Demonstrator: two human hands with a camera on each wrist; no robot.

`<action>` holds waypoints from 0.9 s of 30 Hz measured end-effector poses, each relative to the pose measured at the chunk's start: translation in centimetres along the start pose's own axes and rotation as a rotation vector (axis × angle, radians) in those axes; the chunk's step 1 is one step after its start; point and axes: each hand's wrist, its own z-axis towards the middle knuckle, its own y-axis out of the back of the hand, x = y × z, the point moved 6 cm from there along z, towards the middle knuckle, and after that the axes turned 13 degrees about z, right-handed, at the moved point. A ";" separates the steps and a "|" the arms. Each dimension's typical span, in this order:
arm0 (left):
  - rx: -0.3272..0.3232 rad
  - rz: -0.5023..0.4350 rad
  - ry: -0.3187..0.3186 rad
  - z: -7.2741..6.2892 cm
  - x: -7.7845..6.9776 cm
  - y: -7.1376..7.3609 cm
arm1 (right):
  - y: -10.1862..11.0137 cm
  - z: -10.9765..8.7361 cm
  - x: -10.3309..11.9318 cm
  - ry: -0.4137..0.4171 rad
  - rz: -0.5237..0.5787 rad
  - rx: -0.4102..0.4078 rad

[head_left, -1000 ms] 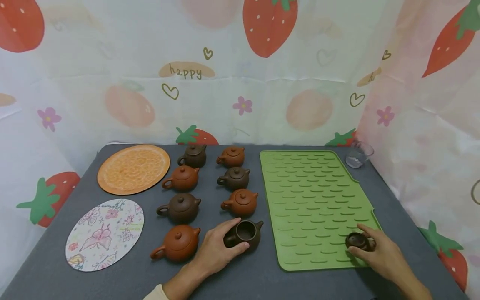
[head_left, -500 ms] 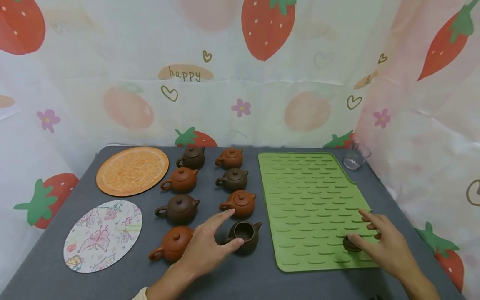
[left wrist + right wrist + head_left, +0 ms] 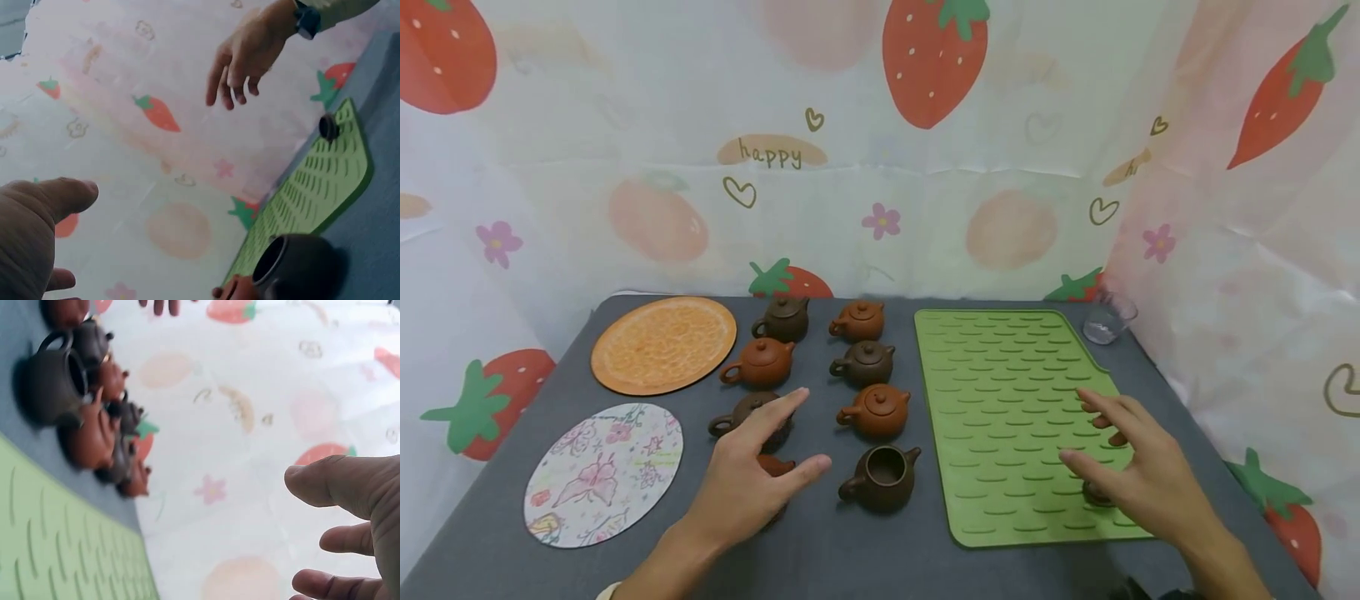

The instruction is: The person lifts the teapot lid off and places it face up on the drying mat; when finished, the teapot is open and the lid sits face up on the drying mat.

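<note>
My left hand (image 3: 741,479), fingers spread and holding nothing, hovers over the left column of teapots. It partly covers a dark brown teapot (image 3: 747,411) and a reddish clay teapot (image 3: 775,467). To its right stands a lidless dark brown teapot (image 3: 882,497), its round mouth facing up and its spout pointing right. My right hand (image 3: 1142,475), also free with thumb and fingers apart, is above the front right of the green mat (image 3: 1000,433). Below the thumb sits a small dark teapot lid (image 3: 329,127) on the mat, mostly hidden in the head view.
Several lidded teapots, reddish and dark, stand in two columns; one is the reddish teapot (image 3: 880,410) behind the lidless one. An orange round mat (image 3: 662,346) and a butterfly-patterned mat (image 3: 604,475) lie left. A clear glass cup (image 3: 1105,321) stands back right, before the strawberry-print curtain (image 3: 887,175).
The left hand has let go of the lidless teapot and moved left. The right hand has released the lid onto the green mat and risen off it.
</note>
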 end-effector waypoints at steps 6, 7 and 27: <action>-0.050 -0.011 -0.026 -0.2 1.1 2.4 | -0.8 1.3 2.4 0.104 0.052 0.007; -0.058 -0.014 -0.025 -0.3 1.4 2.7 | -0.9 1.5 2.8 0.117 0.059 0.008; -0.008 -0.193 0.045 -3.8 7.0 4.0 | -6.5 5.2 7.3 0.252 0.256 0.104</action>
